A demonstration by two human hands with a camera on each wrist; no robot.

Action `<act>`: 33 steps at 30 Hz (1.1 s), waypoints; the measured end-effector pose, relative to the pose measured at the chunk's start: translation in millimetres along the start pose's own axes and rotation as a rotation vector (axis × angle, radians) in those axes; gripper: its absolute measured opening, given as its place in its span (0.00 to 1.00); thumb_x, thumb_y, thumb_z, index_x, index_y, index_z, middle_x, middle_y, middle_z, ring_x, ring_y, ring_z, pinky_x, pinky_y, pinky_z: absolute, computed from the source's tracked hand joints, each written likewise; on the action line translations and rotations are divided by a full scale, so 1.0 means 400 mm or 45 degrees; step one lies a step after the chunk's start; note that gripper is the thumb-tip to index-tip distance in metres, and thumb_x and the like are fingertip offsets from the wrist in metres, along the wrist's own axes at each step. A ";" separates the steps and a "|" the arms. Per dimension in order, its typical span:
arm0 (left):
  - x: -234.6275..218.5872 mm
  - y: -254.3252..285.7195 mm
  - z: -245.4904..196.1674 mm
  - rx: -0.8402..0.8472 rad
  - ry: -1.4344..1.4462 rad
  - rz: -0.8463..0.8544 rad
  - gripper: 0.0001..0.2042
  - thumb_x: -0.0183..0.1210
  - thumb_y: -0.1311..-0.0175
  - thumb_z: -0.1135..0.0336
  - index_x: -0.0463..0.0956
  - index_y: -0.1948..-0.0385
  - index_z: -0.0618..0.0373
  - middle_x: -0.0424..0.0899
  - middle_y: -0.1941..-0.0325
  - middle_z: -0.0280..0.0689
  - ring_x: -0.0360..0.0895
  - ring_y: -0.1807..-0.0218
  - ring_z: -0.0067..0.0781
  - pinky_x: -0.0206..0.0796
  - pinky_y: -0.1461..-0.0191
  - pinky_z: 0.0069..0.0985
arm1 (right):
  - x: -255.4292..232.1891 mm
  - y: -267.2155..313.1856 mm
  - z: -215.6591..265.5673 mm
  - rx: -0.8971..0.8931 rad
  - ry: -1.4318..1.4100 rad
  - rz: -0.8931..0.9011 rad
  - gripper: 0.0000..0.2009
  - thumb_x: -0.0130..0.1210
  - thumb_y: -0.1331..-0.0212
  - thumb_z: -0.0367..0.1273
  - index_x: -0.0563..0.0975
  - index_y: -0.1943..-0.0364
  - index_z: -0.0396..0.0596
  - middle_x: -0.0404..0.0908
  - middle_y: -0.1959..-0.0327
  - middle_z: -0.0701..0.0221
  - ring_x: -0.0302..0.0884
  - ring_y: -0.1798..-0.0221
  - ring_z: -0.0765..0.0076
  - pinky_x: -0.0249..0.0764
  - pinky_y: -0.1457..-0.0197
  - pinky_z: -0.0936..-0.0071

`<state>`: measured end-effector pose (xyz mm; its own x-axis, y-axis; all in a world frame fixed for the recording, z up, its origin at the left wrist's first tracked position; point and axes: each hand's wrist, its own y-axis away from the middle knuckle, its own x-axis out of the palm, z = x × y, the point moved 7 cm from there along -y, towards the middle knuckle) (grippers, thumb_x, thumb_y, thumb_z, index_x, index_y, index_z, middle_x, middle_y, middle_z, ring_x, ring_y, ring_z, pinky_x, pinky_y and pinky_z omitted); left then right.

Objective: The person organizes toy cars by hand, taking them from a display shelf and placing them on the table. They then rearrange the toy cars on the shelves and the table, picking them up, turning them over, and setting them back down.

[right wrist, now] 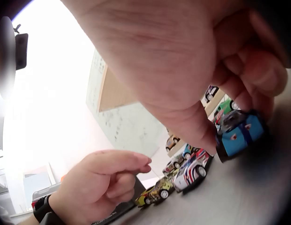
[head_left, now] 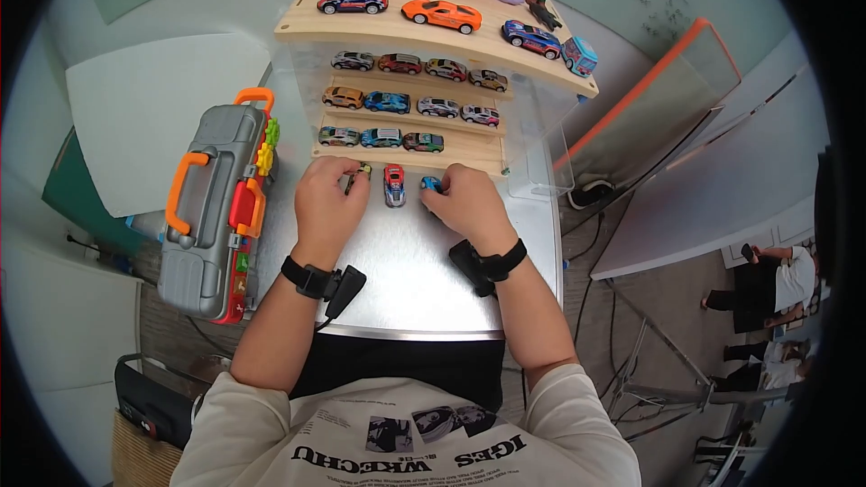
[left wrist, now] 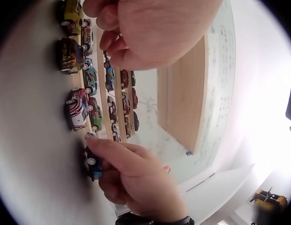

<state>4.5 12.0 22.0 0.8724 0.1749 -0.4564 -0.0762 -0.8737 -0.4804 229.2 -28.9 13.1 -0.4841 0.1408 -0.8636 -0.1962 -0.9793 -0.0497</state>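
Note:
My right hand (head_left: 466, 206) pinches a blue toy car (head_left: 430, 184) on the metal table, thumb on one side and fingers on the other; the right wrist view shows the blue car's (right wrist: 243, 138) end. A red, white and blue striped car (head_left: 394, 186) stands between my hands, touched by neither. My left hand (head_left: 330, 205) is beside a yellow patterned car (head_left: 363, 169), partly hidden by the fingers. In the right wrist view the left hand's (right wrist: 105, 185) fingers are loosely curled, with nothing visible between them. Two yellowish cars, one brownish (left wrist: 71, 55), show in the left wrist view.
Behind the hands, a clear-sided wooden shelf (head_left: 410, 162) holds several toy cars in three rows. Larger cars, including an orange one (head_left: 442, 14), and dolls stand on top. A grey toolbox (head_left: 209, 207) with orange handles is at the left. People (head_left: 794, 284) are far right.

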 end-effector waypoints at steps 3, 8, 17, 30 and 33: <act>0.001 0.001 0.000 0.002 0.021 -0.007 0.06 0.67 0.44 0.71 0.85 0.67 0.62 0.86 0.64 0.44 0.84 0.63 0.46 0.76 0.59 0.36 | 0.011 0.002 -0.002 -0.059 -0.037 -0.059 0.20 0.70 0.46 0.41 0.80 0.67 0.33 0.85 0.75 0.55 0.85 0.72 0.55 0.79 0.67 0.64; 0.004 0.002 0.004 -0.015 0.037 0.013 0.06 0.67 0.44 0.71 0.85 0.67 0.62 0.86 0.65 0.44 0.84 0.65 0.45 0.75 0.61 0.35 | 0.018 -0.004 0.000 0.077 -0.402 0.103 0.17 0.69 0.41 0.36 0.79 0.62 0.32 0.85 0.75 0.61 0.83 0.80 0.68 0.76 0.79 0.71; 0.003 0.003 -0.010 0.020 0.065 0.008 0.05 0.66 0.42 0.71 0.85 0.68 0.62 0.86 0.65 0.45 0.84 0.66 0.44 0.76 0.61 0.35 | 0.004 -0.060 -0.056 -0.136 -0.569 -0.281 0.19 0.65 0.38 0.32 0.81 0.45 0.39 0.82 0.77 0.65 0.79 0.77 0.68 0.78 0.69 0.69; 0.006 0.004 -0.012 0.027 0.083 0.013 0.05 0.65 0.42 0.71 0.85 0.67 0.63 0.86 0.66 0.44 0.83 0.65 0.44 0.75 0.59 0.34 | -0.014 -0.069 -0.043 0.059 -0.537 -0.116 0.16 0.65 0.37 0.34 0.82 0.49 0.37 0.85 0.74 0.55 0.82 0.80 0.60 0.76 0.73 0.63; 0.003 0.001 -0.011 0.017 0.079 -0.005 0.05 0.65 0.42 0.71 0.85 0.67 0.63 0.86 0.67 0.44 0.83 0.65 0.44 0.75 0.59 0.34 | -0.082 -0.040 -0.070 -0.018 -0.271 -0.357 0.17 0.66 0.40 0.37 0.83 0.56 0.35 0.85 0.72 0.52 0.85 0.72 0.50 0.79 0.66 0.57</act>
<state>7.6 9.9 24.5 0.9009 0.1494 -0.4075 -0.0789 -0.8670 -0.4921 272.2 -21.9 28.0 -0.5802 0.4305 -0.6914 -0.3359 -0.8998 -0.2784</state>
